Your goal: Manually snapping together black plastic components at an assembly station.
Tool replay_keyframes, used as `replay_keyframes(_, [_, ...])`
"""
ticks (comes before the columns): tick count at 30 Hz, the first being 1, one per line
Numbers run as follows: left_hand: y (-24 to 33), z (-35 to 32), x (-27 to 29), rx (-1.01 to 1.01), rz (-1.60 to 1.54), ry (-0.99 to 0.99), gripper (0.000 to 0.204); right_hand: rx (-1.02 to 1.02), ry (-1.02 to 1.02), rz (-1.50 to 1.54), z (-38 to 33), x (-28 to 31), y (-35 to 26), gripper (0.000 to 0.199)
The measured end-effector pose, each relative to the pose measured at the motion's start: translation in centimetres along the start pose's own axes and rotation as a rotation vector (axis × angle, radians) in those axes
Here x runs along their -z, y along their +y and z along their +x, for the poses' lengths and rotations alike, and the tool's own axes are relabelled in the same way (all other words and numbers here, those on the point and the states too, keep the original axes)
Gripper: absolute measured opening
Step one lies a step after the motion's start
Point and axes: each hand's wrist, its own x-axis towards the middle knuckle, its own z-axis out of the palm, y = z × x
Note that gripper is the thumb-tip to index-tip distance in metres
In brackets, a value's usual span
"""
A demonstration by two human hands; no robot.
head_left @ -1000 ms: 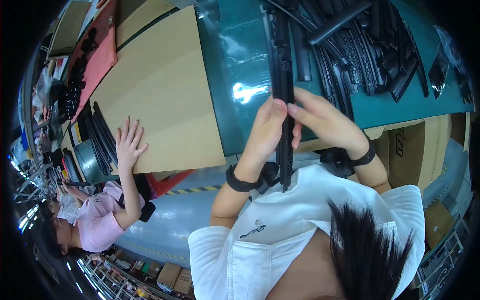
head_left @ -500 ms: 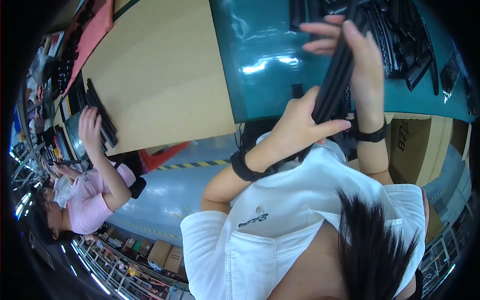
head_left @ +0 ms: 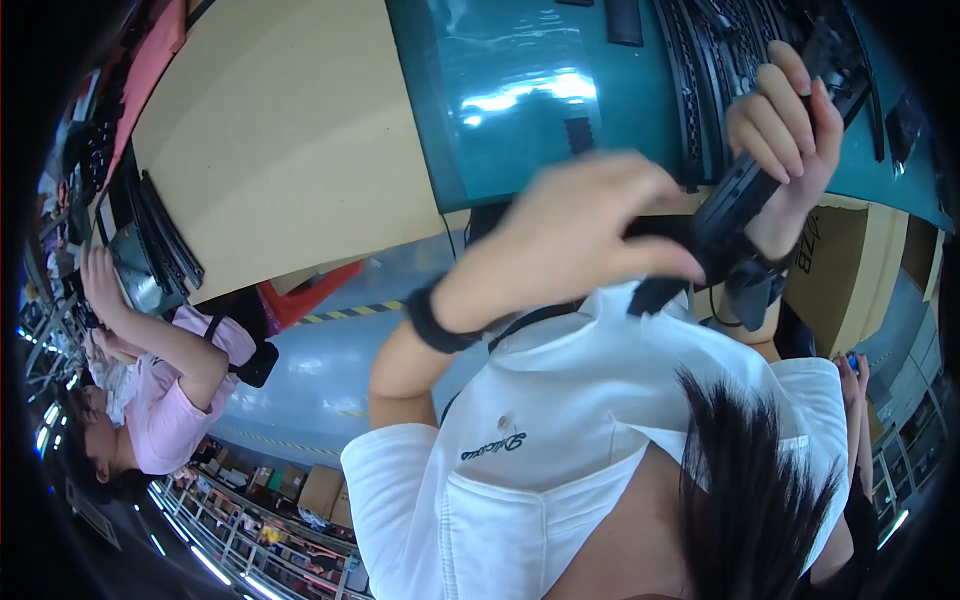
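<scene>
Several long black plastic strips (head_left: 735,205) form a bundle slanting from the dark pile on the table down toward my chest. My right hand (head_left: 785,130) is closed around its upper part, fingers curled over the strips. Close to the lower part is my left hand (head_left: 590,225), blurred by motion, with its thumb and fingers apart. Whether it touches the strips I cannot tell. Beyond the right hand, more black slotted strips (head_left: 690,90) lie on the green table mat (head_left: 640,110).
A short black piece (head_left: 624,22) and a small ribbed black piece (head_left: 578,135) lie on the mat. A tan board (head_left: 290,130) stretches to the left. A cardboard box (head_left: 835,270) stands below the table at right. A co-worker in pink (head_left: 180,400) works at left.
My left hand has loosened from the strips and shifted left. The right hand has moved right and down with the bundle, its fingers now curled around it. The view has shifted slightly.
</scene>
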Motion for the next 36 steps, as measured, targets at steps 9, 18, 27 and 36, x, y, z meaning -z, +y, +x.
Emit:
replay_keyframes(9, [-5.3, 2.2, 3.4, -0.207, 0.675, -0.044, 0.010, -0.180, 0.243, -0.580, -3.6, -0.1, 1.2, 0.009])
replay_keyframes(18, [-5.4, 5.0, 3.6, -0.314, 0.601, -0.259, 0.003, -0.148, 0.340, -0.681, -3.4, -0.2, 1.7, 0.010])
replay_keyframes(27, [-2.9, 5.5, 2.8, 0.072, 0.670, -0.264, 0.006, -0.166, 0.296, -0.577, -3.3, -0.2, 1.6, 0.009])
replay_keyframes(36, [-3.9, 2.8, 3.0, 0.594, -0.195, 0.120, 0.005, -0.176, 0.266, -0.524, -2.6, -0.7, 2.3, 0.008])
